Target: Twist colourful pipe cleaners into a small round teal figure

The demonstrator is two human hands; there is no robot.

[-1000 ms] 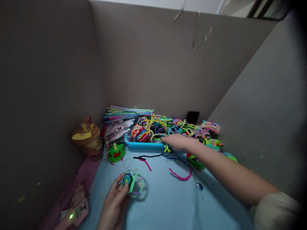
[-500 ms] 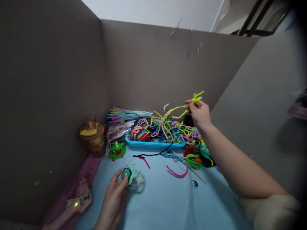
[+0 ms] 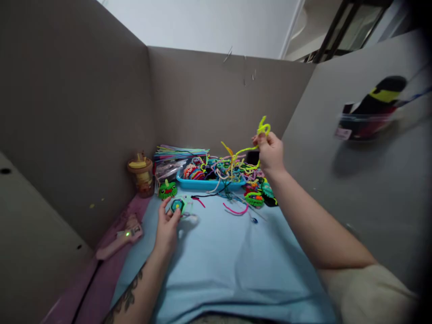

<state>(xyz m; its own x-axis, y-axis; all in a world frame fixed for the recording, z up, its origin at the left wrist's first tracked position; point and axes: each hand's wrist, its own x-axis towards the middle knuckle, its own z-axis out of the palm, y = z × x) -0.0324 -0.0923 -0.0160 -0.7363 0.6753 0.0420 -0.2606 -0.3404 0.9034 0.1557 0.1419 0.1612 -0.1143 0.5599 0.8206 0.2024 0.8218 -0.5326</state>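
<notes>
Between the thumb and fingers of my left hand is a pipe-cleaner piece, a teal and dark hexagon with a yellow centre and pale green strands hanging off its right side. My right hand is raised over the right end of the blue tray, pinching a bent bright yellow pipe cleaner. Its lower strand trails down toward the tangled pipe cleaners in the tray. A green pipe-cleaner figure with a red mouth sits just above my left hand.
A lidded cup and a pink corded tool with a green light stand at left. Straight pipe cleaners lie behind the tray. Pink pipe-cleaner bits and another green piece lie on the blue cloth. Grey partitions surround the table.
The view has shifted, showing more of the right partition and its holder. My right hand still pinches the yellow pipe cleaner, now turned more upright. My left hand keeps hold of the hexagon piece.
</notes>
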